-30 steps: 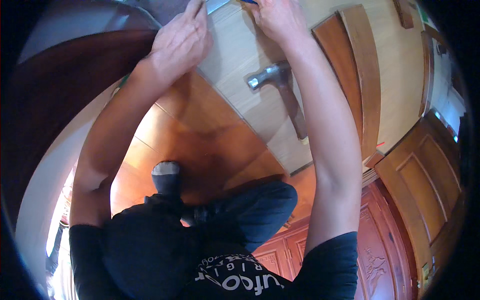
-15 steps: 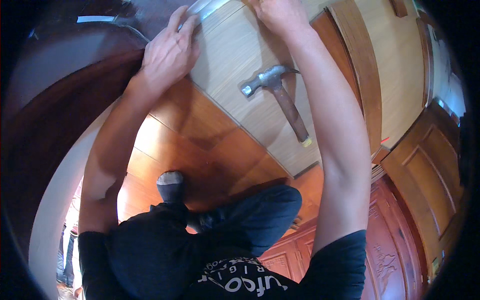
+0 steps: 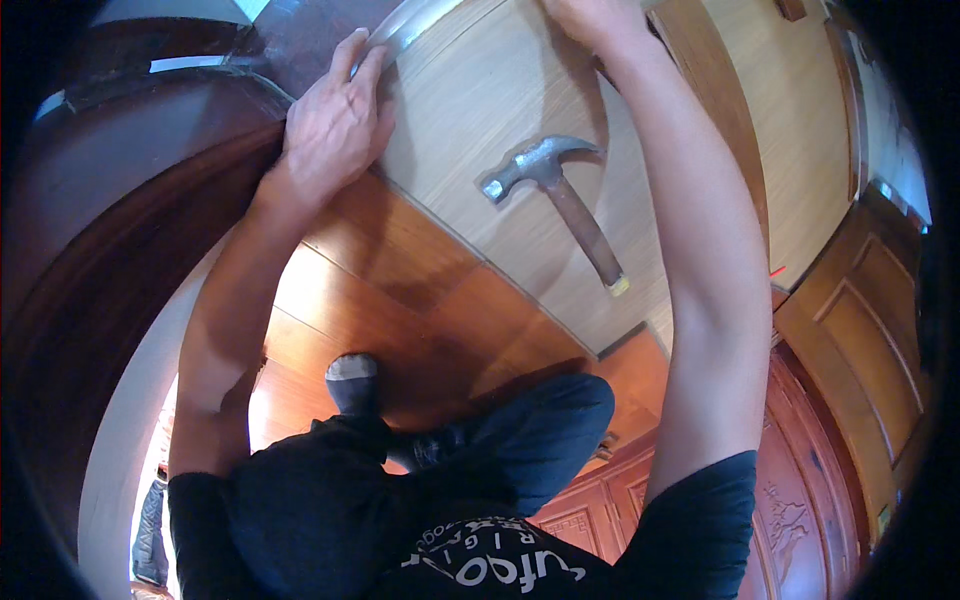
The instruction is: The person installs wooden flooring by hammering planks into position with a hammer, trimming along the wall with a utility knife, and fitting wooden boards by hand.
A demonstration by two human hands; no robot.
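Note:
At the upper left, my left hand (image 3: pixel 332 122) has its fingers bent over the near end of a silvery metal strip (image 3: pixel 412 25), gripping it at the edge of a pale wood-grain plank. The strip runs out of view at the top. My right hand (image 3: pixel 605 22) reaches to the top edge of the view, above the plank; its fingers are cut off by the frame, so what they hold or touch is hidden. Between my forearms a claw hammer (image 3: pixel 560 200) lies on the pale planks (image 3: pixel 450 150), its steel head toward the left and its brown handle pointing down toward me.
Orange-brown floor boards (image 3: pixel 400 250) lie under my socked foot (image 3: pixel 352 380). A dark curved wooden piece (image 3: pixel 130 200) stands along the left. To the right are a brown board (image 3: pixel 735 90), a panelled wooden door (image 3: pixel 860 330) and carved reddish furniture (image 3: pixel 790 500).
My right hand and forearm have shifted to the right and farther up out of view. My left hand stays at the strip's end. The hammer still lies in place.

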